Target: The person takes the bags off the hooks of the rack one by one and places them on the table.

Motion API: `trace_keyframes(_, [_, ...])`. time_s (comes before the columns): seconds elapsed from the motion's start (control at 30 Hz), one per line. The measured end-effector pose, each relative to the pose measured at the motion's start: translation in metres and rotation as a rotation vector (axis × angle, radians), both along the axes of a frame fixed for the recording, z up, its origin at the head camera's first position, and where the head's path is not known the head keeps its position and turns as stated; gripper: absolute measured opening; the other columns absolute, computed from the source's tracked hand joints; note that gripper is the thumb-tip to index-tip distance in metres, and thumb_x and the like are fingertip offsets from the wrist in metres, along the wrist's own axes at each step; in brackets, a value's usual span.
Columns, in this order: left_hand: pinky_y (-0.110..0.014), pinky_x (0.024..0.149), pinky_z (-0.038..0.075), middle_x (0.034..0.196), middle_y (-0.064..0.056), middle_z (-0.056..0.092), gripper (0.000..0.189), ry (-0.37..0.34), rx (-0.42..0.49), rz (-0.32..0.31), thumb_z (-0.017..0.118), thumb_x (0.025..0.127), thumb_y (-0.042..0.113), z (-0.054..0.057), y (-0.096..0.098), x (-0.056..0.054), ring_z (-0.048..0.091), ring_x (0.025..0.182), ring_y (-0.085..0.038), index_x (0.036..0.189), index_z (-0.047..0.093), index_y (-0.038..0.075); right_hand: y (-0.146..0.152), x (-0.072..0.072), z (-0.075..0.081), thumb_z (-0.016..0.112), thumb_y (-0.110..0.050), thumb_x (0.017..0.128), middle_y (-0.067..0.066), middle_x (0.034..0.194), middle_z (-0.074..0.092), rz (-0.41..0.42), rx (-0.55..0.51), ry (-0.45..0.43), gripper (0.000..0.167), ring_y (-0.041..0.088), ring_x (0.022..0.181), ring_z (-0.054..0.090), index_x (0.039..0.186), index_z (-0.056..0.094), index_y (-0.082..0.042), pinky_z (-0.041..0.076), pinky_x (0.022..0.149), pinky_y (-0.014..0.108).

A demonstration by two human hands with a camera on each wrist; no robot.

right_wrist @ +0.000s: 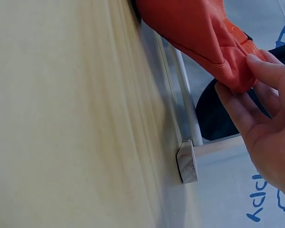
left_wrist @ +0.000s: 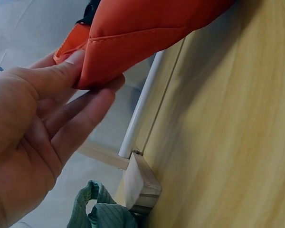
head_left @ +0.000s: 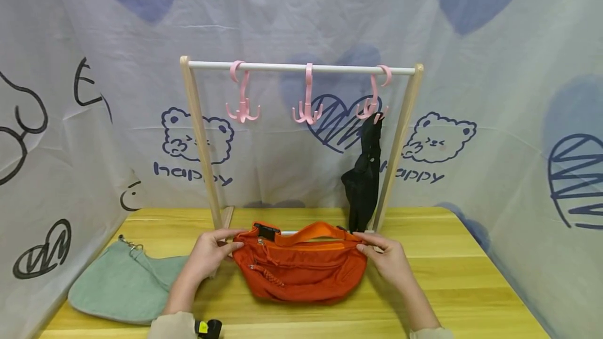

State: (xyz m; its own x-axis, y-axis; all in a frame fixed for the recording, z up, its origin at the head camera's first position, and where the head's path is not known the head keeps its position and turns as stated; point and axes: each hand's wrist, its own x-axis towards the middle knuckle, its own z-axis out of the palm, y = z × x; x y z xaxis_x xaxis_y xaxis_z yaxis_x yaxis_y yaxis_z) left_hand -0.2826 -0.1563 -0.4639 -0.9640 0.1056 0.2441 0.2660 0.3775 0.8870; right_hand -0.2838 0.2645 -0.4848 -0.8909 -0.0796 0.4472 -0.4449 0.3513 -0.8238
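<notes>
Over the yellow wooden counter [head_left: 452, 271] I see the left hand [head_left: 209, 252] and right hand [head_left: 392, 261] each pinch a top corner of the floppy orange cloth bag [head_left: 313, 279], grip nearly closed, so hold both ends level.

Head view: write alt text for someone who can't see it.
A person's left hand and right hand hold the upper corners of an orange-red fabric waist bag over a yellow wooden table. Behind, a wooden rack carries three pink pronged hooks, a black fabric item hanging from the rightmost; a pale green handbag lies at left.
</notes>
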Motion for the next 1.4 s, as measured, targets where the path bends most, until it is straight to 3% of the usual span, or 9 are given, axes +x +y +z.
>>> trace_keyframes(0.13, [-0.04, 0.066, 0.064, 0.113, -0.023, 0.074, 0.031, -0.008, -0.048, 0.009, 0.074, 0.092, -0.005, -0.004, 0.0, -0.001, 0.072, 0.077, -0.014, 0.122, 0.076, 0.001, 0.001, -0.002, -0.002, 0.077, 0.001, 0.091, 0.01, 0.119, 0.076, 0.001, 0.048, -0.049, 0.028, 0.014, 0.112, 0.067, 0.119, 0.08, -0.007, 0.054, 0.097, 0.027])
trace_keyframes(0.33, [-0.037, 0.063, 0.063, 0.118, -0.02, 0.073, 0.032, -0.059, -0.122, 0.037, 0.076, 0.091, -0.004, -0.008, 0.001, -0.002, 0.07, 0.075, -0.015, 0.121, 0.079, 0.008, -0.001, -0.002, -0.002, 0.077, -0.002, 0.092, 0.008, 0.121, 0.076, -0.03, 0.133, -0.135, 0.029, 0.023, 0.118, 0.066, 0.12, 0.08, -0.012, 0.052, 0.101, 0.03])
trace_keyframes(0.53, [-0.034, 0.064, 0.063, 0.116, -0.022, 0.073, 0.03, -0.123, -0.15, 0.018, 0.076, 0.089, -0.005, -0.011, 0.001, 0.0, 0.071, 0.08, -0.018, 0.118, 0.078, 0.001, -0.002, 0.0, 0.0, 0.076, -0.003, 0.093, 0.009, 0.122, 0.076, -0.023, 0.189, -0.187, 0.029, 0.033, 0.126, 0.062, 0.12, 0.08, -0.011, 0.049, 0.108, 0.046])
trace_keyframes(0.67, [-0.036, 0.062, 0.063, 0.113, -0.024, 0.072, 0.029, -0.166, -0.143, -0.012, 0.075, 0.09, -0.007, -0.014, 0.0, 0.002, 0.07, 0.073, -0.017, 0.12, 0.074, -0.006, -0.002, 0.0, 0.0, 0.076, -0.002, 0.093, 0.009, 0.122, 0.076, -0.017, 0.191, -0.219, 0.029, 0.036, 0.131, 0.059, 0.12, 0.08, -0.011, 0.044, 0.113, 0.051])
trace_keyframes(1.03, [-0.036, 0.063, 0.063, 0.116, -0.024, 0.071, 0.03, -0.208, -0.133, 0.029, 0.075, 0.09, -0.007, -0.018, 0.0, 0.0, 0.07, 0.073, -0.018, 0.119, 0.076, -0.003, 0.0, 0.0, -0.004, 0.075, -0.001, 0.093, 0.009, 0.12, 0.076, -0.012, 0.219, -0.266, 0.028, 0.026, 0.117, 0.065, 0.119, 0.08, -0.009, 0.052, 0.099, 0.032])
trace_keyframes(1.4, [-0.035, 0.061, 0.061, 0.113, -0.023, 0.073, 0.03, -0.182, -0.166, 0.032, 0.077, 0.089, -0.005, -0.015, 0.0, 0.001, 0.068, 0.073, -0.016, 0.119, 0.076, -0.002, 0.001, 0.0, -0.003, 0.073, -0.002, 0.095, 0.011, 0.123, 0.074, 0.012, 0.196, -0.29, 0.028, 0.026, 0.119, 0.064, 0.122, 0.078, -0.008, 0.051, 0.097, 0.026])
